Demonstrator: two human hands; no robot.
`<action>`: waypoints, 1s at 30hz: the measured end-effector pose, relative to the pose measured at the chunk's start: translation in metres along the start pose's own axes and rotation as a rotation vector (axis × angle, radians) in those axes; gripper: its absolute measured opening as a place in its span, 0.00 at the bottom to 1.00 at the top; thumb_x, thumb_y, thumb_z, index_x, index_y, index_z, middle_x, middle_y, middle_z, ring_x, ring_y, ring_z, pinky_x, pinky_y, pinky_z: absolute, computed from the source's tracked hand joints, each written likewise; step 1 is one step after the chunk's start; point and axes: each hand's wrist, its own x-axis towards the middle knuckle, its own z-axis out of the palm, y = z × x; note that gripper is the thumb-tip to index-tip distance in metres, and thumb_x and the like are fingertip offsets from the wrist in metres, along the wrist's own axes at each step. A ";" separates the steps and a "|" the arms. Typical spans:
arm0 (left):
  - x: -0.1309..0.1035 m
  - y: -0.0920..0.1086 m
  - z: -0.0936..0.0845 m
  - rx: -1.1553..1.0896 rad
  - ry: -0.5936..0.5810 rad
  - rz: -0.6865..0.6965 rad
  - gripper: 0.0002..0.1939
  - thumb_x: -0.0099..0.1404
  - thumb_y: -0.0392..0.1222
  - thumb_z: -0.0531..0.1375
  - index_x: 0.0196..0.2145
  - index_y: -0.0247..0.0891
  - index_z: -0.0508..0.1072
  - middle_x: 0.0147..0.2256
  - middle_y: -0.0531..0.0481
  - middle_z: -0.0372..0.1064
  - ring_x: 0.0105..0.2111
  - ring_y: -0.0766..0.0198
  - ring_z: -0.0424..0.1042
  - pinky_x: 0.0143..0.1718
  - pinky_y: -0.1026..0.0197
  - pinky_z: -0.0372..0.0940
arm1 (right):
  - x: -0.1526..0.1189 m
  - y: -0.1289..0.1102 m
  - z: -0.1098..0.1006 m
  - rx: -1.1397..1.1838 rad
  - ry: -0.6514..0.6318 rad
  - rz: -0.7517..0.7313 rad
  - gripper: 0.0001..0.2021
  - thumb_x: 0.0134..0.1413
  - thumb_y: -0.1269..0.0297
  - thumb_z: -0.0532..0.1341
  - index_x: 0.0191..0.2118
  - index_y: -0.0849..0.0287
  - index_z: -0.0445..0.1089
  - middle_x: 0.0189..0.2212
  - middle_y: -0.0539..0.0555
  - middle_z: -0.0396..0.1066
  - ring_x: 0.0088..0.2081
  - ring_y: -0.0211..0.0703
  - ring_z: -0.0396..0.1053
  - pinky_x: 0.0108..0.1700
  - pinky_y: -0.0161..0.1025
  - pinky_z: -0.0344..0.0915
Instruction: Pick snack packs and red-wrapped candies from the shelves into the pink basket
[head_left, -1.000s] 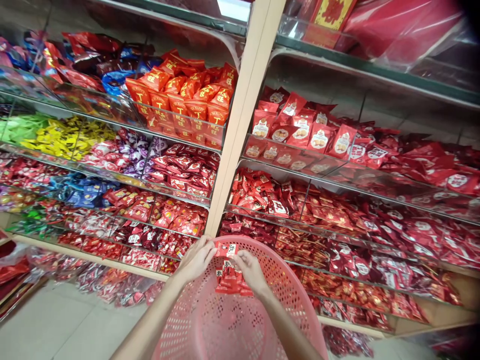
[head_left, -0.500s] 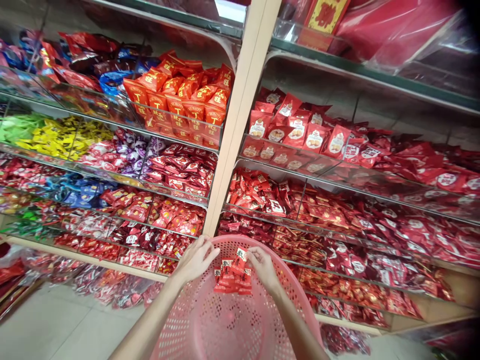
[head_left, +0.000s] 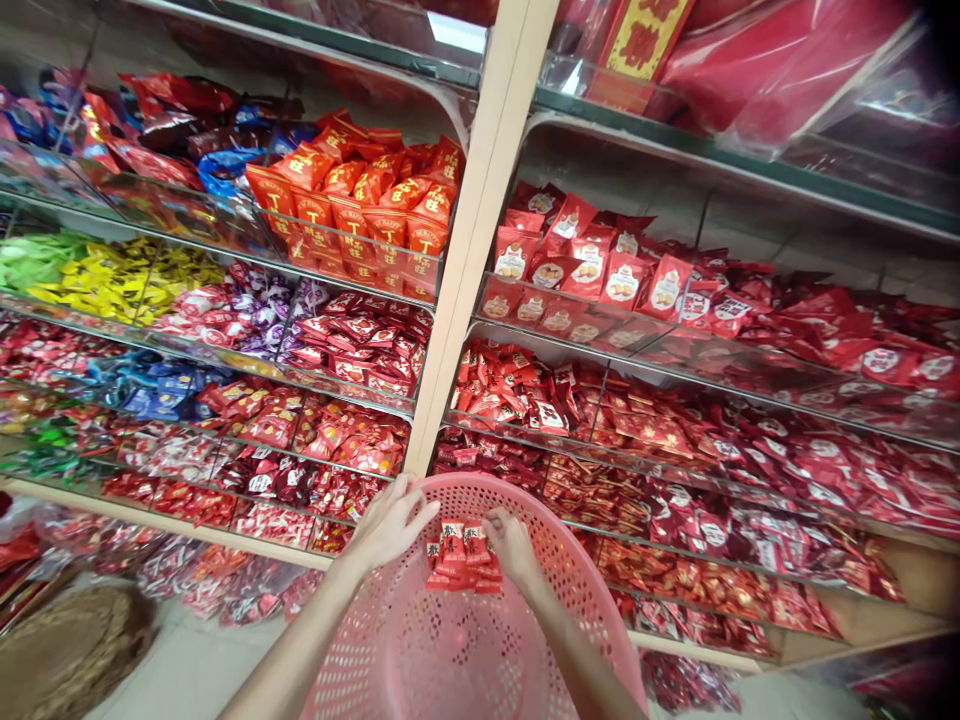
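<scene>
A pink perforated plastic basket [head_left: 570, 610] stands in front of me, tilted toward the shelves. My left hand [head_left: 390, 525] grips its upper left rim, the thumb pointing inward. Several small red snack packets [head_left: 461, 578] with white labels and black characters lie grouped against the basket's far inner wall. Over the right side of this group is my right hand [head_left: 514, 543], its fingers pinched at the top corner of a red packet [head_left: 474, 543]. The fingertips partly cover that corner.
Behind the basket rise shelves of wrapped sweets, split by a pale wooden post [head_left: 476, 220]. Clear shelf fronts [head_left: 585, 315] hold back red packets. Orange-red bags [head_left: 352, 215] fill an upper left bin. A woven round item [head_left: 71, 650] lies at lower left.
My right hand has moved slightly down and left, lowering the packet among the others. My left hand stays on the rim. The woven item has come into view at lower left.
</scene>
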 end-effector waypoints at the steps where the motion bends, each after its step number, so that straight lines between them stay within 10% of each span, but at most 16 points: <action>1: 0.000 0.000 0.000 -0.002 0.003 0.003 0.21 0.66 0.57 0.44 0.31 0.40 0.66 0.38 0.49 0.57 0.41 0.59 0.63 0.45 0.55 0.59 | -0.003 -0.003 -0.002 -0.045 0.008 0.005 0.10 0.55 0.62 0.51 0.35 0.57 0.68 0.30 0.55 0.73 0.33 0.44 0.71 0.33 0.36 0.61; 11: 0.001 -0.001 0.002 0.014 0.014 0.018 0.21 0.66 0.57 0.44 0.31 0.39 0.67 0.39 0.48 0.58 0.42 0.59 0.64 0.46 0.55 0.59 | -0.026 -0.035 0.006 -0.398 -0.047 -0.034 0.12 0.57 0.62 0.52 0.39 0.61 0.70 0.38 0.63 0.72 0.42 0.52 0.68 0.40 0.43 0.61; 21: 0.001 0.001 -0.002 0.017 0.003 0.030 0.21 0.67 0.56 0.44 0.33 0.40 0.68 0.41 0.48 0.59 0.42 0.59 0.64 0.46 0.55 0.59 | -0.035 -0.057 0.012 -0.391 -0.120 -0.399 0.17 0.57 0.59 0.56 0.51 0.53 0.64 0.51 0.56 0.65 0.51 0.50 0.60 0.52 0.49 0.56; 30: 0.002 -0.004 0.003 0.008 -0.024 -0.009 0.23 0.66 0.58 0.43 0.32 0.40 0.68 0.41 0.47 0.57 0.43 0.57 0.64 0.46 0.52 0.60 | 0.029 -0.138 -0.109 -0.285 0.310 -0.664 0.13 0.61 0.64 0.50 0.47 0.58 0.67 0.40 0.57 0.70 0.42 0.45 0.63 0.46 0.43 0.59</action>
